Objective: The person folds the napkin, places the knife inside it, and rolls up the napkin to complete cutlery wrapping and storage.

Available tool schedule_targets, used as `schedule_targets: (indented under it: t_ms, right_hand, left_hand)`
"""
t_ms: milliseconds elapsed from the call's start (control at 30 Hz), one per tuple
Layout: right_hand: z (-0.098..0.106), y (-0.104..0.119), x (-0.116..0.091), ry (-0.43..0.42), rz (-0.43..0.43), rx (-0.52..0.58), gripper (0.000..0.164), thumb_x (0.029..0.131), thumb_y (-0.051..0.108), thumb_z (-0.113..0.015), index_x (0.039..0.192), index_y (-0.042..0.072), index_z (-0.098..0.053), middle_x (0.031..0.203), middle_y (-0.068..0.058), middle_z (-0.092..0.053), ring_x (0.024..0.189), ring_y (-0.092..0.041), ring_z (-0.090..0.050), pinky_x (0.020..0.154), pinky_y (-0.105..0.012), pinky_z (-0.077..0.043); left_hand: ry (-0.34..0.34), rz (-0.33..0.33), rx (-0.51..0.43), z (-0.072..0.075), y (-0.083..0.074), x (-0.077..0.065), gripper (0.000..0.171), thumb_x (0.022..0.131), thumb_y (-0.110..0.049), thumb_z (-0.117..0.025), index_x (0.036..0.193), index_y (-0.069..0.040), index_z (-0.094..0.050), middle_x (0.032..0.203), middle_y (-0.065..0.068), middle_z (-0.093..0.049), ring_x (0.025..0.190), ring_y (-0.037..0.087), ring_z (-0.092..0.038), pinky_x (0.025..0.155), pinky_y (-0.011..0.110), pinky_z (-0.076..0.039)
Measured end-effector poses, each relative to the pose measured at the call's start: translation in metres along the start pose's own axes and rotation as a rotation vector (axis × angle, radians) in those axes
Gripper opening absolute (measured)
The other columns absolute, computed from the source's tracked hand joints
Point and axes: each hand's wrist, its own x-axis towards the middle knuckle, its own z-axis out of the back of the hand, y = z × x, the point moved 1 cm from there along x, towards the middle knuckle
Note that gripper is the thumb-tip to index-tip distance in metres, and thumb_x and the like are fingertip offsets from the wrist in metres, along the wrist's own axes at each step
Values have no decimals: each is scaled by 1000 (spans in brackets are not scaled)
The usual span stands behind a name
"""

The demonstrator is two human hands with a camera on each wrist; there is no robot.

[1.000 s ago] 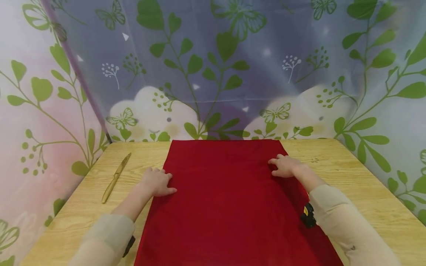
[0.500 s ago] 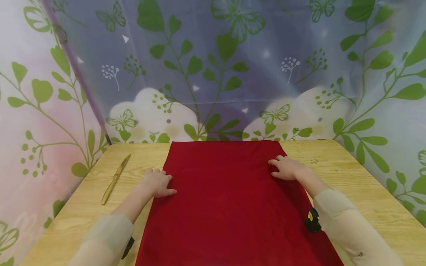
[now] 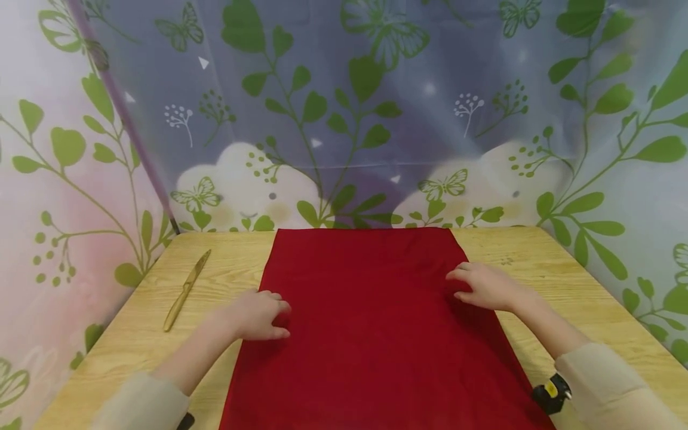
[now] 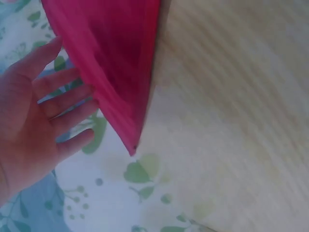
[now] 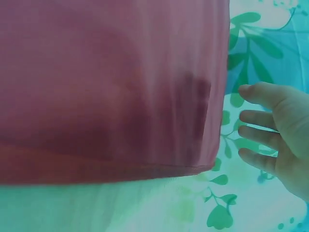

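A wide red cloth lies spread over the wooden table, its far edge at the table's back. Over its left edge is my left hand, fingers loosely bent and holding nothing. Near the right edge is my right hand, relaxed in the same way. In the left wrist view the left hand has its fingers spread beside the cloth; whether the fingertips touch it I cannot tell. A gap separates the right hand from the cloth in the right wrist view.
A gold-coloured knife rests on the table left of the cloth, blade pointing to the back. Patterned fabric with leaves and butterflies hangs behind and at both sides. A black device is at the right wrist.
Both hands have drawn back toward me from where they rested on the cloth. The right hand has also shifted rightward. Cloth and knife look unmoved.
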Motion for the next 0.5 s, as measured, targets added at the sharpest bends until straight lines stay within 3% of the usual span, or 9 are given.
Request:
schedule_targets:
  t_ms: [233, 500]
  right_hand:
    - [5, 25, -34, 49, 41, 27, 26, 76, 12, -73, 100, 7, -66, 93, 0, -59, 84, -21, -60, 70, -35, -49]
    - [3, 44, -70, 298, -31, 141, 22, 69, 16, -77, 84, 15, -60, 78, 11, -51, 68, -7, -51, 61, -30, -45]
  left_hand:
    - [13, -17, -59, -9, -12, 1, 38, 79, -35, -70, 108, -12, -65, 99, 3, -60, 94, 22, -57, 82, 45, -43]
    - [0, -85, -43, -17, -18, 4, 38, 77, -39, -70, 107, -15, -65, 91, -1, -55, 85, 17, -55, 74, 37, -43]
